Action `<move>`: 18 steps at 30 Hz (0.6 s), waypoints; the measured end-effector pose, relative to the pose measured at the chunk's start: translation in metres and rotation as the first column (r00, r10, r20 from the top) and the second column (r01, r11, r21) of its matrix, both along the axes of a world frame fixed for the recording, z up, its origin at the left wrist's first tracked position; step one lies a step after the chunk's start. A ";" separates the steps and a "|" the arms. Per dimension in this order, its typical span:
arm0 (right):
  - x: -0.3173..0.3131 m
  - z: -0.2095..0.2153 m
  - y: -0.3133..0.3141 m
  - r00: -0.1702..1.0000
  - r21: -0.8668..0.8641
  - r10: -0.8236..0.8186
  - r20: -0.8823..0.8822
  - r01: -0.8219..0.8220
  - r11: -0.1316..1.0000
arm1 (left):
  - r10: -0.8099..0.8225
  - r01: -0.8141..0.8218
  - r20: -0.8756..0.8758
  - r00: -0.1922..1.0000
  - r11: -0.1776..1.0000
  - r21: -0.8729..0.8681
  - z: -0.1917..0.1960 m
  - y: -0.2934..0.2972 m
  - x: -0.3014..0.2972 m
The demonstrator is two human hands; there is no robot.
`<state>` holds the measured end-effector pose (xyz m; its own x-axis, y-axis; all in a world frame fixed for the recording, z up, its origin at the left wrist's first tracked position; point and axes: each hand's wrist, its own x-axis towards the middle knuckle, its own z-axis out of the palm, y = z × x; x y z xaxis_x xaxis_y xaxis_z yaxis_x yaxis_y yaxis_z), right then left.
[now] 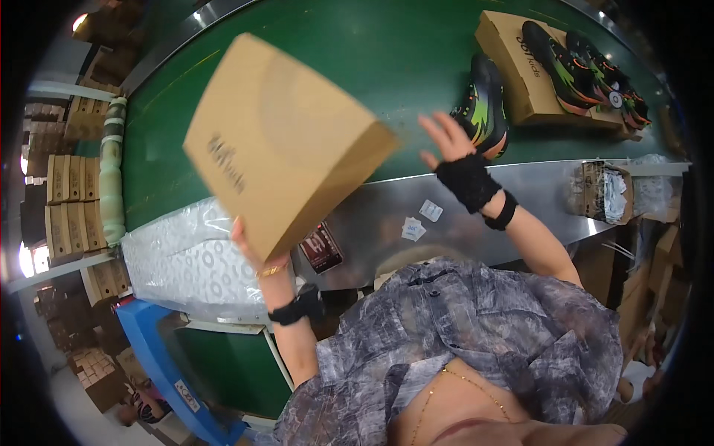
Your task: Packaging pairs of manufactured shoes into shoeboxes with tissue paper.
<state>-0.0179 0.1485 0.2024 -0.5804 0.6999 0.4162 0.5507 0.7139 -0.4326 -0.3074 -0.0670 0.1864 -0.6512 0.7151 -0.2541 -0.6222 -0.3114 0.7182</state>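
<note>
A brown cardboard shoebox (290, 134) is held up, tilted, over the green belt, with dark print on one side. My left hand (256, 249) grips its near lower edge; part of the fingers is hidden behind the box. Fingers apart and slightly blurred, my right hand (461, 160) wears a black fingerless wrap and holds nothing. Just beyond it lies a black, green and orange sports shoe (485, 104) on the belt. I cannot tell whether the fingers touch that shoe.
Several similar shoes (565, 67) rest on another shoebox (513, 67) at the far right. On the metal ledge (379, 212) are small paper tags (413, 228) and a dark red card (321, 249). Patterned sheets in plastic (201, 260) lie left; an open carton (613, 193) stands right.
</note>
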 end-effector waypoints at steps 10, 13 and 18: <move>0.059 -0.104 -0.087 0.853 -0.076 0.435 0.287 -0.432 0.898 | 0.754 -0.773 0.243 0.611 0.634 -0.020 0.079 -0.187 0.037; 0.091 -0.121 -0.078 0.846 -0.225 0.528 0.074 -0.502 0.835 | 0.817 -0.840 0.249 0.520 0.542 -0.026 0.064 -0.205 0.051; 0.178 -0.121 -0.040 0.997 -0.501 -0.068 0.038 0.078 0.862 | 0.456 -0.419 0.206 0.866 0.886 -0.199 0.025 -0.170 0.058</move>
<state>0.1605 0.1086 0.0811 -0.5233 0.8521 -0.0133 0.6043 0.3600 -0.7108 -0.2497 -0.2374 0.2118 -0.7944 0.3143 -0.5197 -0.6041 -0.4978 0.6223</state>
